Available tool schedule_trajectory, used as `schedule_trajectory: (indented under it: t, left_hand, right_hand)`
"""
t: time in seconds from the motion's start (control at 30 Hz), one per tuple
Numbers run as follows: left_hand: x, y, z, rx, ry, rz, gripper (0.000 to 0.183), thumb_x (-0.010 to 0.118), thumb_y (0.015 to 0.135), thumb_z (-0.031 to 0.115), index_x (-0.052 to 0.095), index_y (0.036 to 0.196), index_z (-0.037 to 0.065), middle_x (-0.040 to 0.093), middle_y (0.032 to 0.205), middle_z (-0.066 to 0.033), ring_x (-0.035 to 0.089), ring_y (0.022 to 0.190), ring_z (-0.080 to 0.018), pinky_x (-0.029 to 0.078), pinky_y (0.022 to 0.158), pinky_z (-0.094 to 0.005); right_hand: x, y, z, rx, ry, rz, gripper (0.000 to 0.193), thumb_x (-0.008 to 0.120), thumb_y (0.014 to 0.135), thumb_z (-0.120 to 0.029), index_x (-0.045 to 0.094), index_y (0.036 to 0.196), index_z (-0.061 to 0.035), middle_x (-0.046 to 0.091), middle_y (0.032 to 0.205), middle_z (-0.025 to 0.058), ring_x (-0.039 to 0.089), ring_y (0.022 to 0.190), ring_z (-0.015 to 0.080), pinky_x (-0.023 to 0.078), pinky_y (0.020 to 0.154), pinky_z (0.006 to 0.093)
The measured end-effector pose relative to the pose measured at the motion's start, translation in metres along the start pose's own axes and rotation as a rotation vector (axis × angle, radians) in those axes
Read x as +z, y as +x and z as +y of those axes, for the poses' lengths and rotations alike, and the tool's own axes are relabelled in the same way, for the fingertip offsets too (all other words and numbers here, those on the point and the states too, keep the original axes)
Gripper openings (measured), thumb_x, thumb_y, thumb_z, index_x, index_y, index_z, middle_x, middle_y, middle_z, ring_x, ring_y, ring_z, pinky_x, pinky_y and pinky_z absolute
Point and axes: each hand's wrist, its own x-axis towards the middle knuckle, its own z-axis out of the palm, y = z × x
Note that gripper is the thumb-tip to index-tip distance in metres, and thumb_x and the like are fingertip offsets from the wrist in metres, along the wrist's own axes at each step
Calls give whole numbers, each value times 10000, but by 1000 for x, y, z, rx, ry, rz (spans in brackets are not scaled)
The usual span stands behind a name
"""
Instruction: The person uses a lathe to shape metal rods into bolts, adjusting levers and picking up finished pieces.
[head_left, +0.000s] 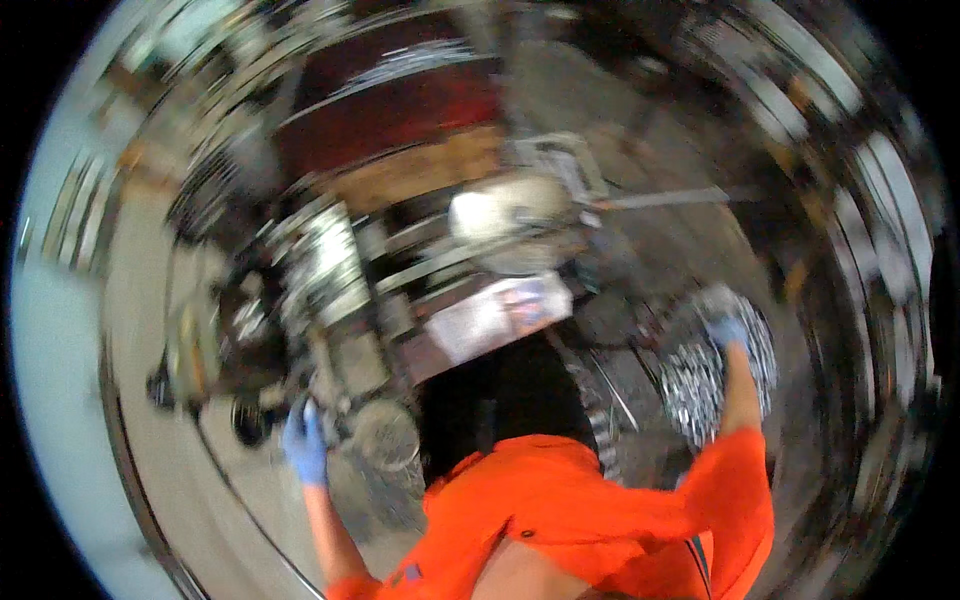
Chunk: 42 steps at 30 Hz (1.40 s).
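Blue gloves cover both hands, and motion smears the picture. My left hand [305, 445] is beside the machine [345, 360] at left, close to a dark knob or handle [300, 402]; whether it grips this I cannot make out. Out to the right, my right hand [728, 330] reaches over a heap of small shiny metal pieces [695, 385]. Its fingers are blurred against the heap, so a hold on any piece cannot be made out. A white sheet or packet with coloured patches [500, 315] lies on the machine in front of my lap.
A rounded, pale metal part [515, 215] sits at the machine's middle. Behind it stands a dark red bin [390, 125] with shiny pieces in it. A round metal disc [387, 435] is near my left hand. A dark cable [245, 500] runs along the floor at left.
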Motion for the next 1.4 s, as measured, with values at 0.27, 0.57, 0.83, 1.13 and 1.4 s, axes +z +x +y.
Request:
schedule_trajectory:
  t: [0.27,0.57,0.83,1.13,1.4]
  left_hand:
    - [11,52,59,363,278,232,364,556,850,250,543,1212,213,595,642,-142,588,559,-308,465,537,-403]
    - [38,91,53,325,427,119,379,472,866,255,501,1240,198,615,651,-143,601,594,-314,469,576,-446]
    - [23,76,18,186,563,16,211,495,837,300,609,880,127,634,700,-124,625,684,-313,476,620,-450]
    - [-15,39,46,261,335,144,273,496,865,341,626,979,129,638,722,-121,626,676,-287,473,612,-424]
    - [10,10,107,454,-355,-84,352,543,877,375,653,952,49,642,725,-109,618,636,-206,465,580,-313]
  right_hand:
    - [2,14,20,146,-165,-195,599,602,716,-504,632,1008,19,593,1095,220,571,1033,328,452,891,393]
    - [-4,16,7,-113,193,196,561,655,681,-484,642,1029,-44,617,1045,213,592,993,334,461,868,394]
    - [-50,-1,-32,88,294,395,442,631,766,-403,672,887,20,649,871,223,624,848,362,472,774,407]
    - [-146,-64,-205,-508,880,525,231,682,762,-62,639,968,36,635,1022,121,599,907,178,462,831,295]
    - [-248,-220,-406,-1331,734,208,368,702,632,-90,636,987,-19,529,1162,186,543,1055,308,451,873,371]
